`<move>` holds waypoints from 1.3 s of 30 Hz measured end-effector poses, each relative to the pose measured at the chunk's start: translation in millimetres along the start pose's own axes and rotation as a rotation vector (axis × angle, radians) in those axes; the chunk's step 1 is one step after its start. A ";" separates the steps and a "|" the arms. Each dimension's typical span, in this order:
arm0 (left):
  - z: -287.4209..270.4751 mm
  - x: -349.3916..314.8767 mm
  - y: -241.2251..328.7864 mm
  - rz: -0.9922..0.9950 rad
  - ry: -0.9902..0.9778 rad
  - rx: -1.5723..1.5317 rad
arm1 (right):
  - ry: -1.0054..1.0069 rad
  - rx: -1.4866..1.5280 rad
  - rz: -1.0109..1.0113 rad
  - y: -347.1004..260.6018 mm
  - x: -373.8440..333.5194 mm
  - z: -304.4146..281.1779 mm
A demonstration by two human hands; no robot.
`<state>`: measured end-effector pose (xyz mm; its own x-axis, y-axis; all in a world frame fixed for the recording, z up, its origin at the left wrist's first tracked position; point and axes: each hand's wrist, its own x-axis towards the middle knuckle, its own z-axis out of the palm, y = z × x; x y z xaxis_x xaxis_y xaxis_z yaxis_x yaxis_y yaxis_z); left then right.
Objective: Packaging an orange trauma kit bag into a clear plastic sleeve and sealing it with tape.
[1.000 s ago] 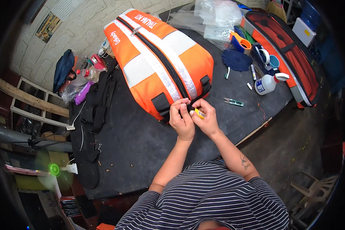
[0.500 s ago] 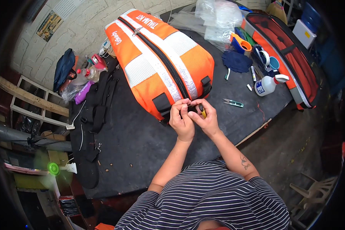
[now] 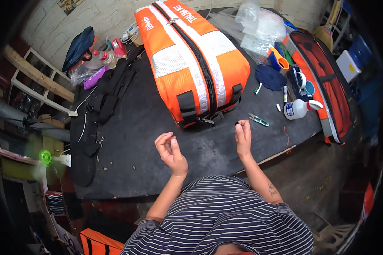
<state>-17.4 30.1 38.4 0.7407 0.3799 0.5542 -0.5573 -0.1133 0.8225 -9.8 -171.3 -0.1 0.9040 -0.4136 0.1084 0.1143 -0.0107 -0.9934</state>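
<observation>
The orange bag (image 3: 170, 68) with white reflective strips and a black zipper lies on the dark table. A metal zipper pull (image 3: 206, 120) hangs at its near end, beside black webbing (image 3: 186, 104). My left hand (image 3: 171, 154) is off the bag, near its left front corner, fingers loosely curled, thumb apart, nothing seen in it. To the right of the zipper end, my right hand (image 3: 243, 138) is closed, also apart from the bag. A small dark tip (image 3: 237, 123) shows at its fingers; the rest of what it holds is hidden.
Thread snips (image 3: 258, 120) lie just beyond my right hand, with a white spray bottle (image 3: 297, 109) further right. An open orange bag panel (image 3: 323, 76) leans at the right edge. Black straps (image 3: 110, 95) lie left, and clear plastic (image 3: 261, 29) is heaped at the back.
Both hands have let go of the bag's near end and drawn apart toward me. The yellow and black tool seen in my right hand is now mostly hidden. The view has shifted.
</observation>
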 end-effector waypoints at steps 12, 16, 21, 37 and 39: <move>-17.9 -4.0 -3.1 -0.087 0.123 0.153 | -0.159 -0.657 -0.244 -39.7 27.8 20.5; -33.8 4.5 -16.6 -0.179 0.214 0.151 | -0.134 -0.347 -0.204 -28.2 21.3 9.5; -30.0 16.0 -14.5 -0.145 0.058 0.323 | -0.287 -0.436 -0.448 -61.8 15.1 24.4; -23.6 40.4 -35.7 0.002 -0.229 0.276 | -0.291 -0.545 -0.613 -58.7 -19.5 68.4; -15.4 38.1 -34.9 0.047 -0.230 0.286 | -0.193 -0.692 -0.707 -49.2 -17.4 82.6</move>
<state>24.4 62.7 28.9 0.7997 0.1559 0.5798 -0.4894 -0.3902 0.7799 2.9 -88.4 50.0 0.7795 0.0460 0.6247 0.4413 -0.7480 -0.4957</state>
